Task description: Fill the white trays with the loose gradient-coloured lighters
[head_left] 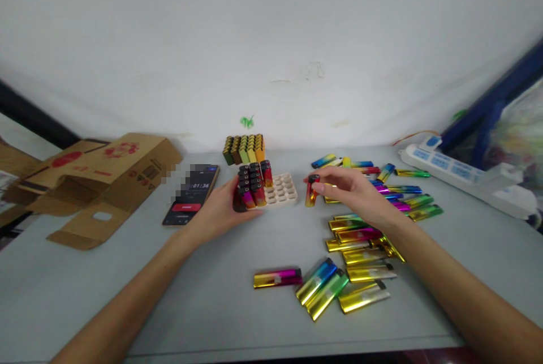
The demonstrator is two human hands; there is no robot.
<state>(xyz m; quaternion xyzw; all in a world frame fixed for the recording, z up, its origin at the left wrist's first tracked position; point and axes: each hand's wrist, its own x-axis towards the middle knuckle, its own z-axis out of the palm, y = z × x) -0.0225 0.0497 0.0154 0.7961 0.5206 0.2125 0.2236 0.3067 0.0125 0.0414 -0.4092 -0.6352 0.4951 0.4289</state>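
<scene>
My right hand (345, 185) pinches a red and gold lighter (311, 196), upright with its black top uppermost, just right of the white tray (285, 189). The tray has rows of round holes, and black-topped lighters (255, 184) stand in its left part. Against the tray's left side, my left hand (219, 208) is closed round its edge and the outer lighters; some of its fingers are hidden behind them. Loose metallic lighters (360, 255) in gold, blue, green and magenta lie about my right forearm.
Behind the tray stands a block of gold-topped lighters (245, 149). A phone (192, 194) showing a timer lies left of my left hand, beside an open cardboard box (123, 163). A white power strip (466, 177) lies at the right. The wall (271, 58) bounds the table's back.
</scene>
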